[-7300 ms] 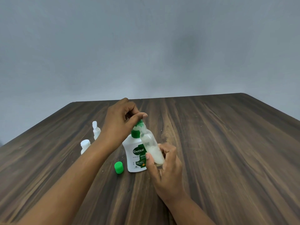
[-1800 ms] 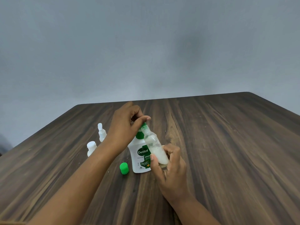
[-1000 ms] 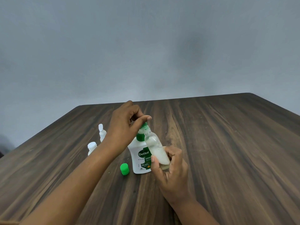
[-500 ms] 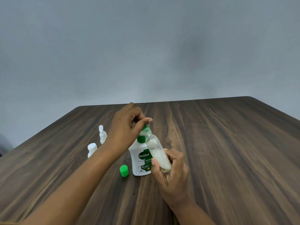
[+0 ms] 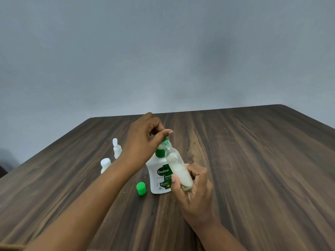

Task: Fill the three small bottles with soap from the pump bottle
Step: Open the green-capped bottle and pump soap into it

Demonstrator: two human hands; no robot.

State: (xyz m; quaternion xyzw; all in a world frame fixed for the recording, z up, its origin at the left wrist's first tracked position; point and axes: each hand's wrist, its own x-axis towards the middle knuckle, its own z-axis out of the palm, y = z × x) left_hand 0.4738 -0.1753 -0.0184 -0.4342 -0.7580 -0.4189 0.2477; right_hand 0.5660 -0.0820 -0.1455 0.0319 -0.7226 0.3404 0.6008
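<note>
Beyond both hands, a plain grey wall (image 5: 163, 51). Under both hands, a dark wood-grain desk (image 5: 253, 160), its far edge past the left hand's knuckles.

Reaches in from the lower left with a bare forearm; curls the left hand (image 5: 143, 140) over the green pump head, thumb laid across the top, fingers bent behind it. Comes up from the lower right with the right hand (image 5: 194, 187), fingers and thumb wrapped round the lower half of a clear small bottle (image 5: 178, 169).

Between the two hands, upright on the desk, the white Dettol pump bottle (image 5: 159, 176), directly below the left hand and just left of the right hand's thumb.

Holds the clear small bottle off the desk, tilted, open mouth up against the pump spout under the left thumb; white soap inside up to well over half.

Left of the left wrist, two more small bottles, close together: a white spray-nozzle bottle (image 5: 117, 148) farther off, a white-capped bottle (image 5: 105, 164) nearer, partly hidden by the forearm.

Below the left wrist, just left of the pump bottle's base, a loose green cap (image 5: 141, 188) on the desk.
</note>
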